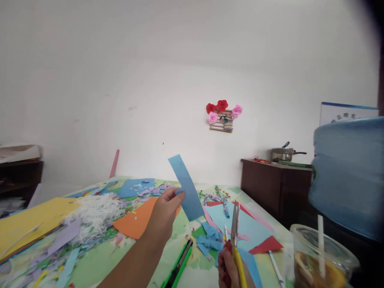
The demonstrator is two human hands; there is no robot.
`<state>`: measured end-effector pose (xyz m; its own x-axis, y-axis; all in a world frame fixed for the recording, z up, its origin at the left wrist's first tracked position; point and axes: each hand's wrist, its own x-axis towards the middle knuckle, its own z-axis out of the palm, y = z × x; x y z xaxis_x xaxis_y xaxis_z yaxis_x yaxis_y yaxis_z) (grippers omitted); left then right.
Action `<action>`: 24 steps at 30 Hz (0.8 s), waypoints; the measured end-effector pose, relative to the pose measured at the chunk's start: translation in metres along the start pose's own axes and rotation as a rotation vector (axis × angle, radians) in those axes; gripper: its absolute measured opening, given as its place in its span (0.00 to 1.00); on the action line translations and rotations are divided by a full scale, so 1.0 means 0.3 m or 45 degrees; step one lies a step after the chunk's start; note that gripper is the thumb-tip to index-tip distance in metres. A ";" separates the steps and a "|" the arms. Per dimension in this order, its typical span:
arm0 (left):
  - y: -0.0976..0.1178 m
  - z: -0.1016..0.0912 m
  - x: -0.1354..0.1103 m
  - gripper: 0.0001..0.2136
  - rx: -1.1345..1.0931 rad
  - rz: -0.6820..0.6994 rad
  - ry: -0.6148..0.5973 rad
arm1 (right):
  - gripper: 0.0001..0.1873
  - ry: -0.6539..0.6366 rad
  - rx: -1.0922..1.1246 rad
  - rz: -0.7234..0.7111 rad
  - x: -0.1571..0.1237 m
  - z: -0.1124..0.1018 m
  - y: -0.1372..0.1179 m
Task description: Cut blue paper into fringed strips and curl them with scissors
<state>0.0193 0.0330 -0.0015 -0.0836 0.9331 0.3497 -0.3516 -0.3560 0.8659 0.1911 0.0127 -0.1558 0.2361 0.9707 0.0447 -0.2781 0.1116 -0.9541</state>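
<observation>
My left hand [168, 206] pinches a blue paper strip [186, 188] by its left edge and holds it up over the table. Lower right, my right hand [229, 268] is closed on a pair of scissors [235, 234] with red and yellow handles, blades pointing up. The blades look nearly together and stand apart from the strip. Below the strip lie crumpled blue paper pieces [210, 240]. A green utility knife [178, 267] rests on the table between my forearms.
White shredded paper [94, 218] and coloured scraps cover the left side. Orange paper [136, 218], yellow sheets [36, 214] and light blue paper [246, 228] lie about. A drink cup with a straw [322, 256] stands front right, near a large water bottle [348, 176]. A wall [150, 100] rises behind.
</observation>
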 end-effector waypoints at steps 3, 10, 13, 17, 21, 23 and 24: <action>-0.003 0.005 -0.004 0.10 -0.022 -0.022 -0.031 | 0.30 -0.016 0.019 0.032 0.006 0.008 -0.018; -0.051 0.025 -0.017 0.14 0.011 -0.085 -0.077 | 0.31 0.027 0.113 -0.141 -0.024 0.048 -0.054; -0.090 0.052 -0.045 0.14 0.049 -0.168 -0.134 | 0.29 0.026 0.132 -0.216 -0.027 0.063 -0.057; -0.140 0.095 -0.090 0.10 0.081 -0.268 -0.233 | 0.25 0.017 0.067 -0.277 -0.009 0.043 -0.049; -0.162 0.120 -0.119 0.06 0.116 -0.333 -0.299 | 0.19 0.028 -0.093 -0.283 0.026 0.000 -0.028; -0.162 0.126 -0.127 0.06 0.143 -0.367 -0.309 | 0.18 0.049 -0.167 -0.266 0.033 -0.011 -0.023; -0.160 0.128 -0.130 0.06 0.151 -0.390 -0.318 | 0.17 0.064 -0.196 -0.261 0.031 -0.013 -0.025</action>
<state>0.0754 0.0118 -0.0431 0.2426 0.9610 0.1326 -0.2137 -0.0804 0.9736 0.1989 0.0201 -0.1494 0.3202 0.9189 0.2303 -0.0753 0.2670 -0.9607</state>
